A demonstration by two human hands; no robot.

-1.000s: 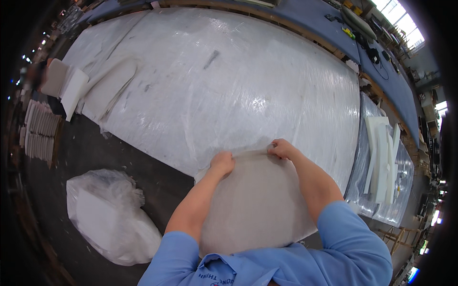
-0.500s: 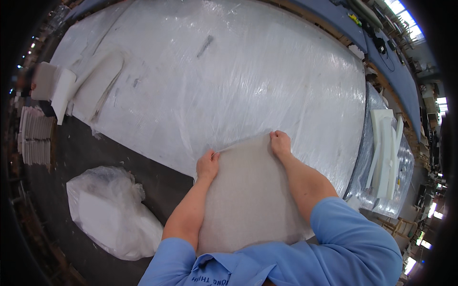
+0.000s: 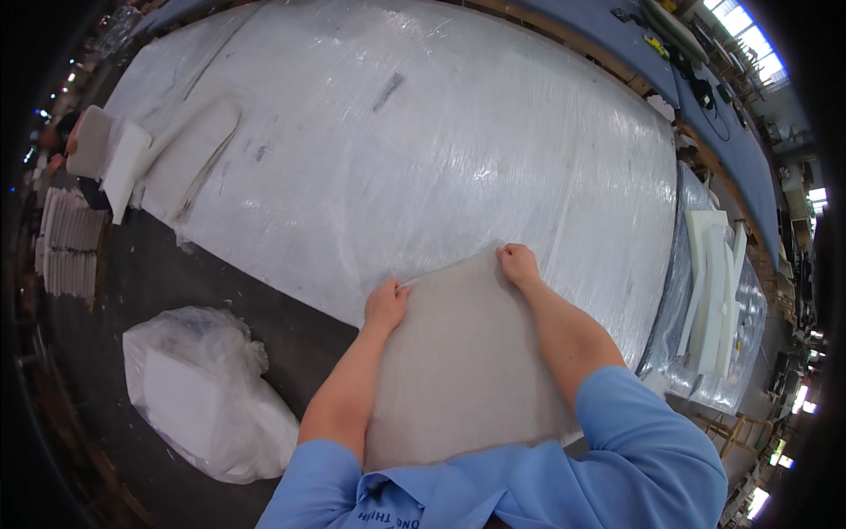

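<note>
A beige fabric piece (image 3: pixel 458 361), shaped like a cushion cover, lies against my front and reaches onto the plastic-wrapped table surface (image 3: pixel 352 159). My left hand (image 3: pixel 386 304) pinches its far left corner, fingers closed on the cloth. At the far right corner my right hand (image 3: pixel 518 264) is closed on the fabric too, thumb side toward the edge. The far edge runs fairly taut between both hands. Whether anything fills the piece cannot be seen; its near end meets my blue shirt.
On the floor at left sits a clear plastic bag (image 3: pixel 207 388) with white blocks inside. Stacked white pieces (image 3: pixel 75 234) stand beyond it. Folded white sheets (image 3: pixel 189 154) lie on the table's left end, white foam strips (image 3: pixel 709 291) at right. A blue table (image 3: pixel 608 35) runs behind.
Both hands keep their grip on the corners and have barely moved. The view has shifted slightly, and the fabric looks a little smoother.
</note>
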